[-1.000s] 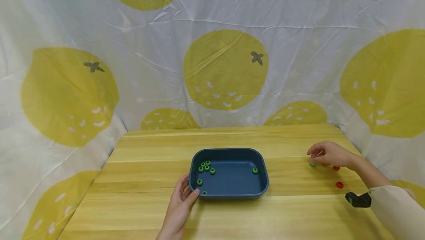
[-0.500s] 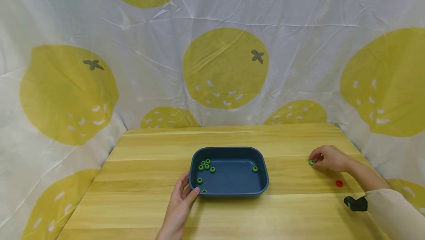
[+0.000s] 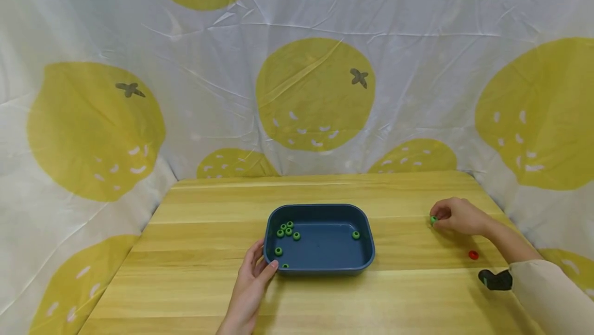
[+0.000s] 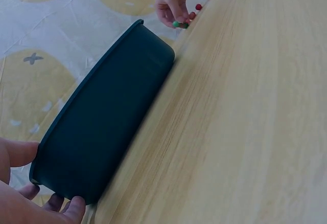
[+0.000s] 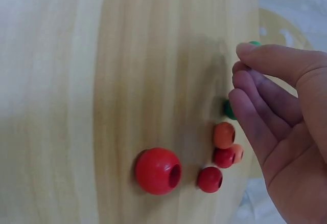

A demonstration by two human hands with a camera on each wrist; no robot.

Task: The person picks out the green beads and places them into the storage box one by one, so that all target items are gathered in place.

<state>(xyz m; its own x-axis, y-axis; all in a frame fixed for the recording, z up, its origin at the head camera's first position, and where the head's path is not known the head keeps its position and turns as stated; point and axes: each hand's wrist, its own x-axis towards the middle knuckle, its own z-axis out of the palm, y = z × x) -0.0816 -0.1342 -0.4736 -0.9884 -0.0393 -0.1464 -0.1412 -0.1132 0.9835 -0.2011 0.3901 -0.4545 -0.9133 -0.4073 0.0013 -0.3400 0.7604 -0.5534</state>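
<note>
My left hand (image 3: 250,286) grips the near left corner of a dark blue plastic box (image 3: 325,255), thumb at the rim and fingers along the outside wall. Inside lie several green beads (image 3: 296,236), mostly towards the left, with one green bead (image 3: 356,235) at the right end. Over the right part of the table, my right hand (image 3: 459,217) pinches a green bead (image 3: 433,219) between thumb and fingertips. Below that hand in the right wrist view are a large-looking red bead (image 5: 156,171), smaller-looking red and orange beads (image 5: 224,135), and another green bead (image 5: 230,110), partly hidden by the fingers.
The box stands on a wood-grain table (image 3: 199,257). A white cloth (image 3: 209,87) with yellow fruit prints hangs behind and beside it. A black device (image 3: 495,279) sticks out at the right sleeve (image 3: 547,288).
My right hand has come down to the green bead, pinched it, and lifted it slightly away from the other beads. The left hand keeps its grip on the box.
</note>
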